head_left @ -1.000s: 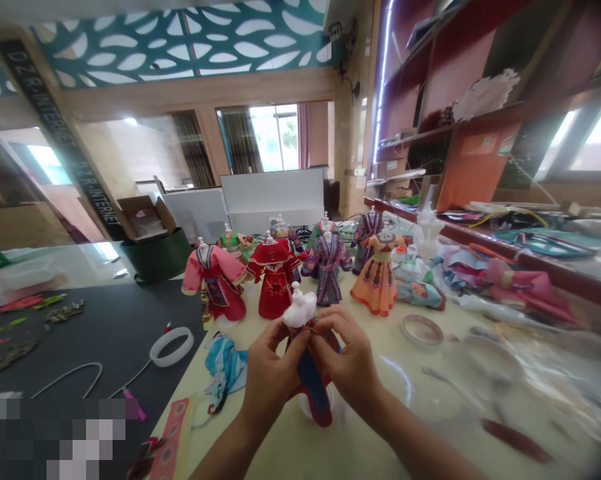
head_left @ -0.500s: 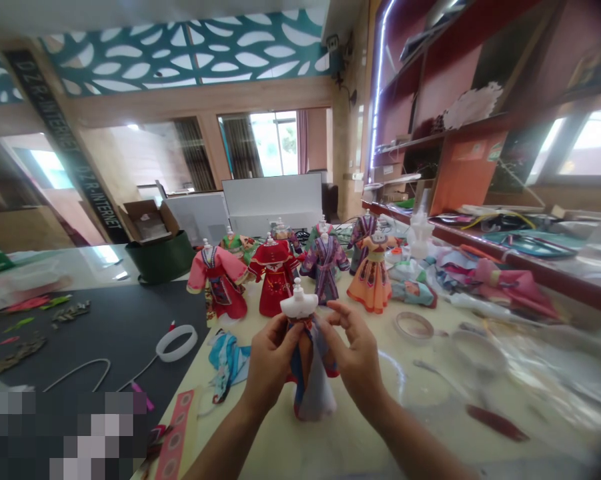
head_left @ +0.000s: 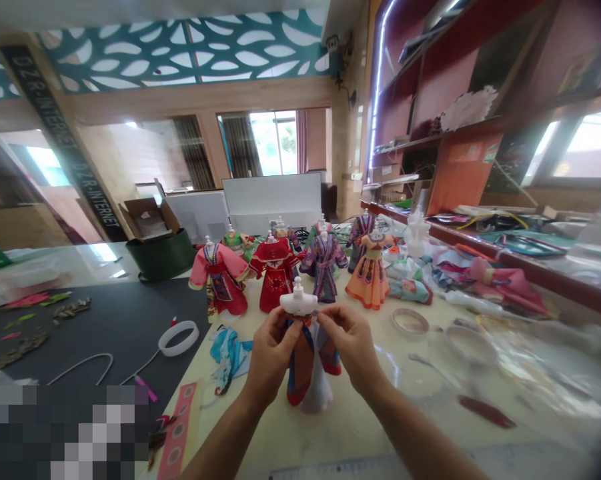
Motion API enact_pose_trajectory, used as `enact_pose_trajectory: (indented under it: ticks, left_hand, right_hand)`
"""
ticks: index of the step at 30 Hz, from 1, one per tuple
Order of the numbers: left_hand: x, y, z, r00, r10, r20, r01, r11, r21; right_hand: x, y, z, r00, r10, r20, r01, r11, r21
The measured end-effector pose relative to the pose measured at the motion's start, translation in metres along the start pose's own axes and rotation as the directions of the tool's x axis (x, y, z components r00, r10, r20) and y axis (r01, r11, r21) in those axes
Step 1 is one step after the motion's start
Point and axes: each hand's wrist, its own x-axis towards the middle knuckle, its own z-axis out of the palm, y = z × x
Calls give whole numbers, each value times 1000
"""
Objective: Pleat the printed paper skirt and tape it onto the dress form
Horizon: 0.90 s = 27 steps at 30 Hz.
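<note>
Both hands [head_left: 270, 348] pinch a blue skirt [head_left: 301, 365], brown-panelled and red-edged, parted around a white headless mannequin [head_left: 299, 305].

The room is moderately bright; daylight overexposes the rear window [head_left: 273, 143], and a white LED strip [head_left: 378, 87] glows along the shelving [head_left: 457, 170]. The pale tabletop [head_left: 320, 440] shows a curved glare. Edges stretch and blur; pixel blocks hide the lower left corner.
</note>
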Motion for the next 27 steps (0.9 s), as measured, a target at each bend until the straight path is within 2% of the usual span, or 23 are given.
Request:
enact_pose_trajectory:
  ticks: [5,9,12,22,25,27]
  left_hand:
    - [-3,7,2,1000,8,28,-7,999,-43]
    - [-3,10,2,999,42,33,-41,999,-34]
    - [-4,11,4,998,56,20,-55,997,-45]
    - [-5,6,7,995,92,50,-86,991,-104]
    - [-6,4,4,991,98,92,-84,986,-142]
    - [-6,4,2,988,72,136,-40,974,-224]
  right_hand:
    - [2,4,-4,994,-113,-7,113,994,-6]
    - [0,2,-7,998,-13,63,11,1000,25]
    - [-1,2,-7,997,17,73,-18,1000,12]
    - [-7,0,-3,999,-52,11,53,991,-125]
    - [-9,-1,-3,997,-72,9,72,988,-139]
    - [-9,0,-3,997,-80,9,81,988,-132]
